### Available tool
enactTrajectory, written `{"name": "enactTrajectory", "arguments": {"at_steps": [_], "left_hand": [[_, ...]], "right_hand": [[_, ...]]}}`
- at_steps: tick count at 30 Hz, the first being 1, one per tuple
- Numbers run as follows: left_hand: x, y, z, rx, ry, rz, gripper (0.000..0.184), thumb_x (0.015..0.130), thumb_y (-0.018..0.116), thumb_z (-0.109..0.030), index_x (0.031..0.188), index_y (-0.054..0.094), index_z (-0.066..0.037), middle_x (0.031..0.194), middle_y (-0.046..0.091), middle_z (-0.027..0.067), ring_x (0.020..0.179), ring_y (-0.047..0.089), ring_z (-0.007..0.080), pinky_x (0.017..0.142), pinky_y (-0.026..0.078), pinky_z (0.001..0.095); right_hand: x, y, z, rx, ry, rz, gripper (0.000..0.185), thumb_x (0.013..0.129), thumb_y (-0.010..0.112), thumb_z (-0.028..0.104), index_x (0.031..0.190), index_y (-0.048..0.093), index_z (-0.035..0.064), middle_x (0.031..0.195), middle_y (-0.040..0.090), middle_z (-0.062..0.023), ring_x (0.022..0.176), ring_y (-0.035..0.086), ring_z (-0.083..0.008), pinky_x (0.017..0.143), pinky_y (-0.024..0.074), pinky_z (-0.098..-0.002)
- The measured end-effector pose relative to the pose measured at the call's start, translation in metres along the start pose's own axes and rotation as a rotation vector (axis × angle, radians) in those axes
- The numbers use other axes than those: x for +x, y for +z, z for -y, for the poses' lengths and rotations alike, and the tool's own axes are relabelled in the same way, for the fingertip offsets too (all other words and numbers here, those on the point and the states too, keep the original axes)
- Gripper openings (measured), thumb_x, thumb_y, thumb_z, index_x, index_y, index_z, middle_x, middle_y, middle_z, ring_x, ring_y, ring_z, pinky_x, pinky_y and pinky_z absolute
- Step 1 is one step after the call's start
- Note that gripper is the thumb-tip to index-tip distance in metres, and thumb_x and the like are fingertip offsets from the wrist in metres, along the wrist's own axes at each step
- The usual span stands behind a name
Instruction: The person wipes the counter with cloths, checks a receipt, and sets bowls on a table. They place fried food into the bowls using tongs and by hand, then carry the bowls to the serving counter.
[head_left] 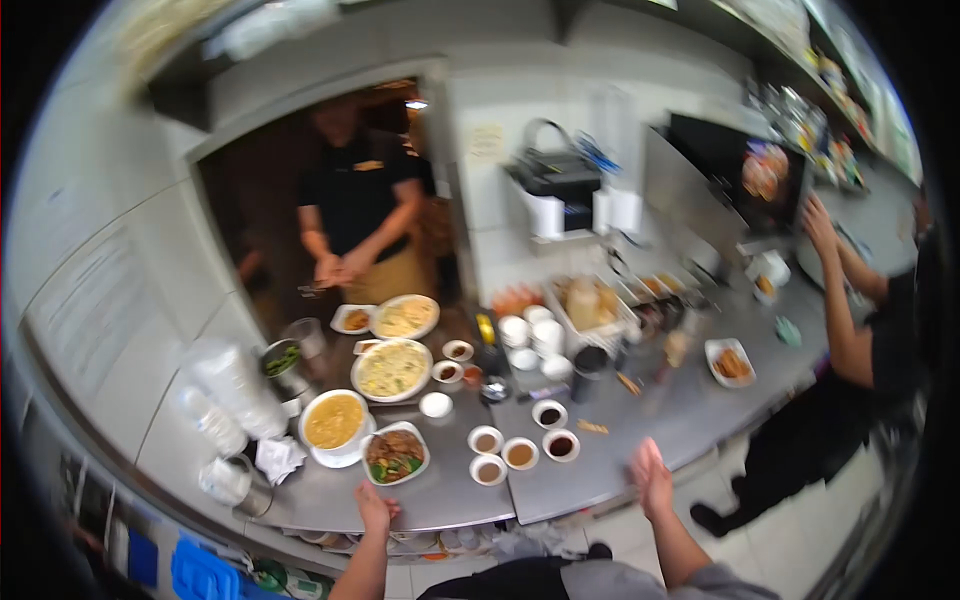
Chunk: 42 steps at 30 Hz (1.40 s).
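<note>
My left hand (375, 508) is at the steel counter's front edge, just below a white square bowl (418, 477) of meat and green vegetables; it holds nothing, its fingers apart, and I cannot tell if a fingertip touches the rim. Over the counter edge to the right, my right hand (653, 480) is raised with fingers stretched out and nothing in it. Between my hands stand several small sauce cups (520, 454), some brown and some dark. Behind the meat bowl are a large bowl of yellow soup (334, 419) and an oval plate of fried rice (392, 369).
A person in a dark shirt (350, 190) stands beyond the pass opening. At the right, another person's arms (845, 290) reach toward a dark appliance. Stacked white cups (532, 335), a basket of bottles (592, 315) and a dish of brown food (730, 363) occupy the counter.
</note>
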<state>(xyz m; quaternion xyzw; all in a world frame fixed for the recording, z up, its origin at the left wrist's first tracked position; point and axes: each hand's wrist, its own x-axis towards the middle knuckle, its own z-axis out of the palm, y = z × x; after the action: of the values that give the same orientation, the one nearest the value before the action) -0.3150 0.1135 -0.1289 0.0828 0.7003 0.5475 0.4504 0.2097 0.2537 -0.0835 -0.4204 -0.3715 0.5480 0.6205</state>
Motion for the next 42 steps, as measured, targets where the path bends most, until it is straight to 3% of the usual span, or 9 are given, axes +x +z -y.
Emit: {"name": "enactTrajectory", "arguments": {"at_steps": [3, 7, 9, 13, 15, 20, 27, 35, 42], "left_hand": [[0.003, 0.04, 0.071, 0.217, 0.853, -0.308, 0.032, 0.101, 0.053, -0.024, 0.126, 0.045, -0.006, 0.082, 0.047, 0.0047, 0.069, 0.043, 0.0161, 0.064, 0.042, 0.0326], [-0.148, 0.174, 0.019, 0.475, 0.717, 0.548, 0.037, 0.093, 0.061, -0.01, 0.127, 0.048, -0.003, 0.099, 0.053, 0.0111, 0.086, 0.054, 0.0197, 0.082, 0.047, 0.0357], [-0.16, 0.228, 0.026, 0.694, 1.189, 0.583, 0.039, 0.085, 0.068, -0.009, 0.12, 0.052, -0.002, 0.109, 0.055, 0.0154, 0.093, 0.057, 0.0273, 0.083, 0.048, 0.0377], [-0.15, 0.278, 0.004, 0.685, 0.675, 0.653, 0.03, 0.083, 0.067, -0.01, 0.11, 0.055, -0.001, 0.1, 0.059, 0.0133, 0.088, 0.059, 0.0227, 0.078, 0.048, 0.0351], [-0.135, 0.288, 0.015, 0.572, 0.69, 0.646, 0.021, 0.087, 0.059, -0.01, 0.105, 0.056, -0.001, 0.086, 0.061, 0.01, 0.081, 0.057, 0.0164, 0.073, 0.048, 0.0304], [-0.145, 0.352, 0.022, 0.609, 0.843, 0.551, 0.022, 0.088, 0.053, -0.002, 0.109, 0.057, 0.002, 0.092, 0.062, 0.014, 0.085, 0.061, 0.0217, 0.078, 0.049, 0.0332], [-0.147, 0.459, 0.061, 0.806, 0.966, 0.7, 0.041, 0.089, 0.057, -0.005, 0.129, 0.048, 0.002, 0.135, 0.052, 0.0249, 0.125, 0.049, 0.0419, 0.108, 0.04, 0.045], [-0.153, 0.502, 0.039, 0.846, 1.252, 0.588, 0.039, 0.086, 0.065, -0.009, 0.124, 0.057, -0.007, 0.13, 0.056, 0.0192, 0.119, 0.054, 0.0394, 0.102, 0.045, 0.0453], [-0.178, 0.516, -0.005, 0.449, 0.712, 0.763, 0.033, 0.098, 0.056, -0.016, 0.13, 0.053, -0.008, 0.119, 0.06, 0.0155, 0.106, 0.064, 0.0252, 0.09, 0.052, 0.0365]], "right_hand": [[-0.034, 0.008, -0.011, 0.484, 0.41, 0.257, 0.049, 0.098, 0.053, 0.052, 0.12, 0.055, 0.0089, 0.118, 0.061, -0.0077, 0.104, 0.06, -0.0193, 0.088, 0.0515, -0.0325], [-0.074, 0.064, -0.003, 0.454, 0.854, 0.335, 0.06, 0.1, 0.048, 0.052, 0.142, 0.045, 0.0092, 0.139, 0.054, -0.0117, 0.124, 0.056, -0.0248, 0.104, 0.046, -0.0372], [-0.085, 0.093, 0.011, 0.295, 0.876, 0.511, 0.068, 0.101, 0.041, 0.058, 0.148, 0.036, 0.0093, 0.147, 0.046, -0.0121, 0.137, 0.044, -0.024, 0.111, 0.0375, -0.0371], [-0.043, 0.058, 0.07, 0.046, 0.84, 0.987, 0.093, 0.094, 0.021, 0.075, 0.158, 0.012, 0.0085, 0.164, 0.017, -0.0137, 0.151, 0.017, -0.0261, 0.121, 0.0098, -0.0449], [-0.001, 0.016, 0.087, -0.076, 0.767, 1.114, 0.083, 0.098, 0.035, 0.066, 0.156, 0.025, 0.0072, 0.155, 0.038, -0.0128, 0.141, 0.04, -0.0258, 0.116, 0.0295, -0.0432], [0.174, -0.137, 0.072, 0.111, 0.525, -0.246, 0.045, 0.105, 0.044, 0.029, 0.143, 0.035, 0.0078, 0.116, 0.064, -0.0167, 0.097, 0.068, -0.025, 0.077, 0.0572, -0.0361], [0.303, -0.207, 0.072, 0.271, 0.207, -0.618, 0.077, 0.099, 0.053, 0.014, 0.152, -0.001, 0.0269, 0.12, 0.057, -0.024, 0.086, 0.07, -0.0314, 0.065, 0.0591, -0.0354], [0.268, -0.257, 0.091, 0.106, 0.303, -0.331, 0.068, 0.095, 0.048, 0.003, 0.148, 0.014, 0.0262, 0.115, 0.054, -0.0182, 0.093, 0.068, -0.0358, 0.078, 0.0608, -0.0428], [0.185, -0.186, 0.165, -0.188, 0.477, 0.175, 0.057, 0.091, 0.048, -0.002, 0.144, 0.036, 0.0144, 0.121, 0.061, -0.0129, 0.093, 0.071, -0.025, 0.07, 0.0637, -0.0325]]}}
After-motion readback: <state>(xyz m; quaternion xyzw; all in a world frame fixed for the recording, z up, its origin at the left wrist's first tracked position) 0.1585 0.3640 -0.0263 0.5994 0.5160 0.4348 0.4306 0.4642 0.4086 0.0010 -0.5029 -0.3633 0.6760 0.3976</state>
